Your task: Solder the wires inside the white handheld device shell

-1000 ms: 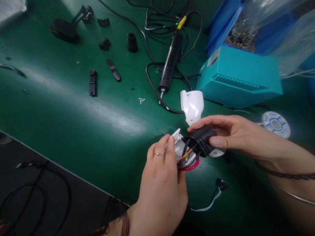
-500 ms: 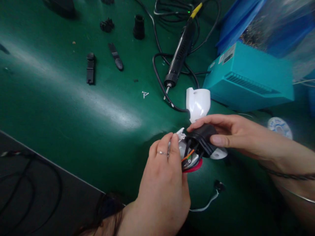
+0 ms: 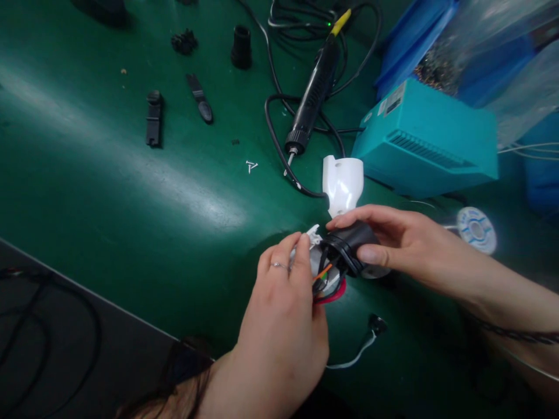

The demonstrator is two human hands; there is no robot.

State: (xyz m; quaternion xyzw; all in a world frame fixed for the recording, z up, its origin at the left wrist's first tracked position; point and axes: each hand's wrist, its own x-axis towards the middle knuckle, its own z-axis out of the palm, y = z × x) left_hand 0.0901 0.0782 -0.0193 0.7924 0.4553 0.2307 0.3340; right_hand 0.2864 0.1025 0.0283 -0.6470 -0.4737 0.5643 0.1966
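My right hand [image 3: 406,241] grips a black round housing [image 3: 349,244] between thumb and fingers, low in the middle of the view. Thin black, orange and red wires [image 3: 329,282] run from it into a white plastic part [image 3: 315,256] that my left hand [image 3: 283,326] pinches with thumb and fingertips; there is a ring on one finger. The two hands are almost touching above the green mat [image 3: 131,192]. A white plastic shell [image 3: 343,183] lies just beyond them.
A black electric screwdriver [image 3: 310,102] with coiled cable lies behind the shell. A teal box [image 3: 428,142] and blue bins stand at the right. A solder-wick spool [image 3: 477,230], a small black plug on a white lead [image 3: 371,331] and several black plastic pieces [image 3: 154,116] lie around.
Both hands with the housing and white part have stayed together, shifting slightly left and down in view. The camera moved a little; the left fingers adjusted on the wires.
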